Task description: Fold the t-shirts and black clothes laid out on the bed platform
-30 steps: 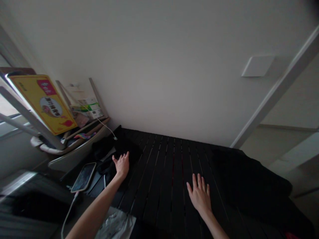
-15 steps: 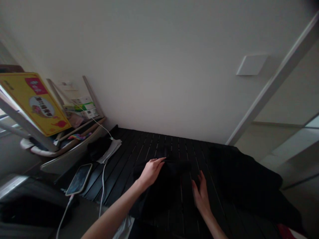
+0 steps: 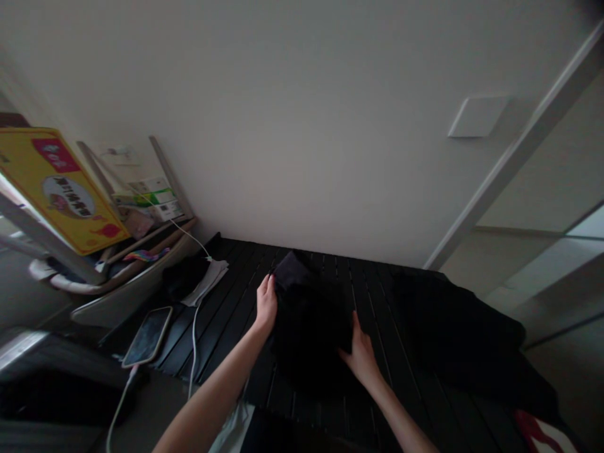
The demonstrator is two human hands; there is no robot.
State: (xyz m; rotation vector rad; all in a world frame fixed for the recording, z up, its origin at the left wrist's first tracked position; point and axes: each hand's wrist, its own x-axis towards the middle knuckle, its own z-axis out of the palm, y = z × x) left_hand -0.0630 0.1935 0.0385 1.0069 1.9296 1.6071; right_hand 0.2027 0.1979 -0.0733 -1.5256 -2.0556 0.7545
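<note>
1. Right here, my left hand (image 3: pixel 265 305) is up on its edge, fingers pressed together, right against the near-left side of the bundle. Is it gripping? I can't tell from here.
2. Over on the other side, my right hand (image 3: pixel 361 358) presses in against the bundle's right flank, fingers close together and pointing away from me. No clear pinch; I can't tell on this one either.
3. Between my hands sits the soft black fabric bundle (image 3: pixel 309 327), a dark grey folded corner (image 3: pixel 290 269) poking out at the far end, all of it on a black slatted surface (image 3: pixel 226 314).
4. Left of my left hand, a thin white charging cable (image 3: pixel 194 327) runs to a black smartphone (image 3: pixel 147 336) lying face up, and a folded white sheet (image 3: pixel 206 283) lies beside a small heap of black cloth (image 3: pixel 185 277).
5. Off to the right, a large black fabric heap (image 3: pixel 453 327) covers the slats, well apart from my right hand.
6. Far left, a yellow board with a red label (image 3: pixel 56 189) leans above a curved beige tray (image 3: pixel 132 270).
</note>
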